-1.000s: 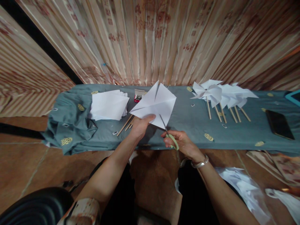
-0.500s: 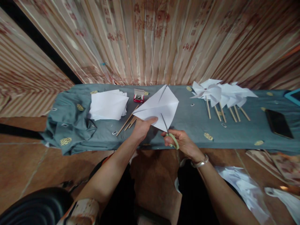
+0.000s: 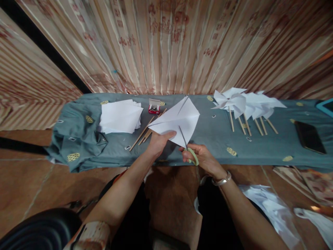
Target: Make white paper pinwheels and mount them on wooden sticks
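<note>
The square sheet of white paper (image 3: 183, 119) is sitting slightly farther right and nearer the body than it was a second ago, and its near corner is now lying closer to the handles of the green-handled scissors (image 3: 194, 158), so the cut seems to be getting deeper along that corner. The small red box of metal pins (image 3: 154, 109), partly covered then, is now showing whole beyond the sheet's left side. The left hand (image 3: 156, 143) is pinching the paper, thumb flat on top, its other fingers mostly hidden below; the right hand (image 3: 199, 156) is gripping the scissors' smooth loops, though how wide the blades are standing I cannot tell. The sheet is hanging above the soft grey-green tablecloth (image 3: 204, 130), crisp and matte, a slit running in from its far corner. Slim round wooden sticks (image 3: 142, 134) are lying just left of it, beside a stack of white sheets (image 3: 121, 116); to the right, angular-bladed paper pinwheels (image 3: 235, 104) are overlapping on their sticks.
</note>
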The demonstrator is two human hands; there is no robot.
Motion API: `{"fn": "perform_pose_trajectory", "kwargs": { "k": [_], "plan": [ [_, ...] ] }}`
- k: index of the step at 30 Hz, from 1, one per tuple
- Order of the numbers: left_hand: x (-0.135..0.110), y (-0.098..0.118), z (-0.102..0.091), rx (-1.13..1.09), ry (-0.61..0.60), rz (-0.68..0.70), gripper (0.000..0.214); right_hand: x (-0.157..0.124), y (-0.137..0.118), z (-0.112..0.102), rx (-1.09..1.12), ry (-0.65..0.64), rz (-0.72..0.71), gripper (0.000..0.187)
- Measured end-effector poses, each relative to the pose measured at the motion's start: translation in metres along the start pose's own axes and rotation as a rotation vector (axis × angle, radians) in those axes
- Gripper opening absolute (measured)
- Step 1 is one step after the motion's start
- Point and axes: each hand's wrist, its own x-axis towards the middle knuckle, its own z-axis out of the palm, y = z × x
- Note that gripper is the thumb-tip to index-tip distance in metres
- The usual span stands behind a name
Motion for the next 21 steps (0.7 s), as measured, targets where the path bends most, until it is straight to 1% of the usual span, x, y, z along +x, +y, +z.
{"fn": "perform_pose_trajectory", "kwargs": {
  "k": [9, 16, 21],
  "plan": [
    [-0.0033, 0.0035, 0.0028, 0.016, 0.011, -0.023, 0.049, 0.0015, 0.0035, -0.0007, 0.005, -0.013, -0.031, 0.043],
    [-0.0024, 0.0041, 0.0018, 0.018, 0.004, -0.035, 0.050, 0.0016, -0.0013, 0.0025, 0.043, -0.002, -0.005, 0.046],
    [-0.0014, 0.0026, 0.0004, 0.008, 0.026, -0.031, 0.054, 0.0037, -0.0012, 0.0034, 0.069, 0.008, 0.023, 0.047]
  ]
}}
